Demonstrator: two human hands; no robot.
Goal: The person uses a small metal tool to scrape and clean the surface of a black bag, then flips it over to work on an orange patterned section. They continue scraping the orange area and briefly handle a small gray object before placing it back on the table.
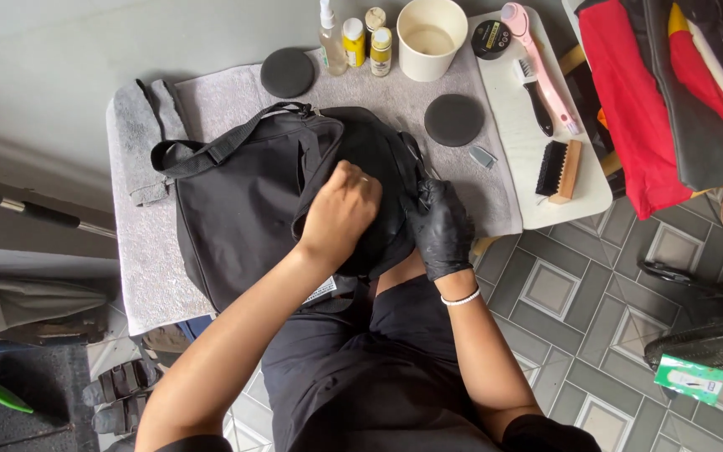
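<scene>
Behind the black bag [244, 201], white cup [431, 38] holding cloudy liquid, small bottles [355, 40]

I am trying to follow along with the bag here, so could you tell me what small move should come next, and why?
Probably keep the left hand pressed on the black bag while the gloved right hand works along its end. The bare hand already rests on the fabric, and the gloved fingers grip the edge.

Left hand [340, 209]: fingers curled under, covering part of the bag [236, 209]. Right hand [441, 226]: gloved, what it pinches too dark to tell. Fan [705, 343]: cut by right edge. Bottle [330, 38]: top cropped. Clothes [671, 84]: cropped at top right.
</scene>
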